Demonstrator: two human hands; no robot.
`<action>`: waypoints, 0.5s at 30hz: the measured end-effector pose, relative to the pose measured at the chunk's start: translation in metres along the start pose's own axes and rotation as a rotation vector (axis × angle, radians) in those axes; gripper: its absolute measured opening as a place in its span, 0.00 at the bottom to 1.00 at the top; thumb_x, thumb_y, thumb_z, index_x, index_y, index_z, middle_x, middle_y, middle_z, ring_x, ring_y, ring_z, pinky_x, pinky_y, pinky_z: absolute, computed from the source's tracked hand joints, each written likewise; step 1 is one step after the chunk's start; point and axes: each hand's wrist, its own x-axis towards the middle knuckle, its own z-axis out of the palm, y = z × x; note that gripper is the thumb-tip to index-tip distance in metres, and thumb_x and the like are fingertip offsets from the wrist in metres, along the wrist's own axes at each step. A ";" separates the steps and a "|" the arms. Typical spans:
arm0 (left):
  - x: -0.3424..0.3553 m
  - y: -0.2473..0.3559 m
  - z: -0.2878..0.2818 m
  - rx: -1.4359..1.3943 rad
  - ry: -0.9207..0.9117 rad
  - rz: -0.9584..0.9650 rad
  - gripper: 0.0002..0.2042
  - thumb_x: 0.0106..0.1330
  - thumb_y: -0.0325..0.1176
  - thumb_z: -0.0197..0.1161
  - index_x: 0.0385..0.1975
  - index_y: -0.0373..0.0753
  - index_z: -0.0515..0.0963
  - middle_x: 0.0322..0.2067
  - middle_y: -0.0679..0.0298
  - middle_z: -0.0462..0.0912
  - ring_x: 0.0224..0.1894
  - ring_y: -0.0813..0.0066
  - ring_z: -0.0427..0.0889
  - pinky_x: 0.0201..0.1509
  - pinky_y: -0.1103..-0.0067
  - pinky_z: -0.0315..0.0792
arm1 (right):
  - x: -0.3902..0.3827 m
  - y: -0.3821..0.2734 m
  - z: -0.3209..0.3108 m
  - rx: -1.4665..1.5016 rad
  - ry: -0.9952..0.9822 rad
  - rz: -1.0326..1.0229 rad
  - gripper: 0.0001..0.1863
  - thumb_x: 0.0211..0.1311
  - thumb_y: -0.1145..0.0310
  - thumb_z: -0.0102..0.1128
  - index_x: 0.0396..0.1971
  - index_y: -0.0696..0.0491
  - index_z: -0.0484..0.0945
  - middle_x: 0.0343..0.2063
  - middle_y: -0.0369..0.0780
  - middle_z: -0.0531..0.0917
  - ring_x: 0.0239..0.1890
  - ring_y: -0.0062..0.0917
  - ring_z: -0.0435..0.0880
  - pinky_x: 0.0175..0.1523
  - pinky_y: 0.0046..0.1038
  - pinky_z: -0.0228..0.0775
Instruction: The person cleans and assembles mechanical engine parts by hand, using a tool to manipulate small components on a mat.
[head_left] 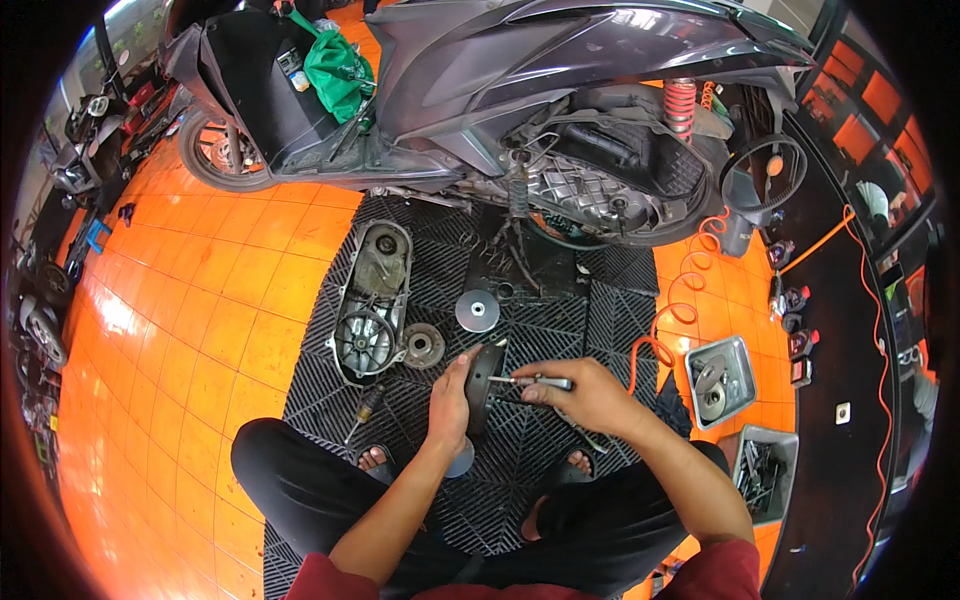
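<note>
My left hand (452, 400) is closed on the edge of a dark round part (483, 400), held tilted on its side. My right hand (580, 395) grips a metal-shafted tool with a grey handle (555, 382), its tip at that part's face. On the black mat lie a silver disc (477, 310), a grey flanged ring (424, 345) and a long metal cover (385, 255). A screwdriver (363, 405) lies left of my left hand. Another silver disc (461, 457) is partly hidden below it.
A dark scooter (560, 45) with opened side stands ahead, a green cloth (340, 75) on it. A coiled orange hose (680, 300) runs at the right, beside metal trays (742, 395) of parts and several bottles (800, 340). Other two-wheelers (75, 165) line the left edge.
</note>
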 end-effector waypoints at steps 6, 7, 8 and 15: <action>-0.006 0.023 0.004 -0.165 -0.200 -0.087 0.30 0.81 0.54 0.48 0.64 0.30 0.75 0.59 0.54 0.82 0.59 0.69 0.81 0.66 0.74 0.71 | 0.007 0.034 -0.026 -0.011 0.137 -0.010 0.19 0.69 0.54 0.67 0.53 0.48 0.86 0.38 0.43 0.91 0.43 0.32 0.90 0.51 0.33 0.77; -0.004 0.023 0.003 -0.249 -0.192 -0.122 0.29 0.81 0.54 0.47 0.63 0.31 0.75 0.58 0.55 0.82 0.58 0.68 0.82 0.66 0.72 0.73 | 0.008 0.044 -0.027 -0.030 0.171 -0.036 0.20 0.68 0.51 0.67 0.53 0.45 0.86 0.37 0.43 0.91 0.42 0.36 0.91 0.50 0.35 0.78; -0.003 0.026 0.001 -0.333 -0.175 -0.154 0.29 0.81 0.54 0.47 0.62 0.32 0.76 0.57 0.55 0.83 0.57 0.67 0.83 0.65 0.71 0.74 | 0.010 0.047 -0.025 -0.071 0.175 -0.028 0.21 0.68 0.48 0.65 0.53 0.45 0.86 0.38 0.45 0.90 0.43 0.40 0.90 0.51 0.37 0.78; -0.004 0.038 0.001 -0.525 -0.017 -0.049 0.27 0.82 0.53 0.46 0.63 0.35 0.74 0.58 0.56 0.82 0.59 0.64 0.82 0.67 0.67 0.74 | -0.003 0.037 0.006 -0.238 0.005 0.010 0.24 0.66 0.42 0.64 0.50 0.44 0.87 0.36 0.45 0.90 0.43 0.44 0.89 0.49 0.40 0.77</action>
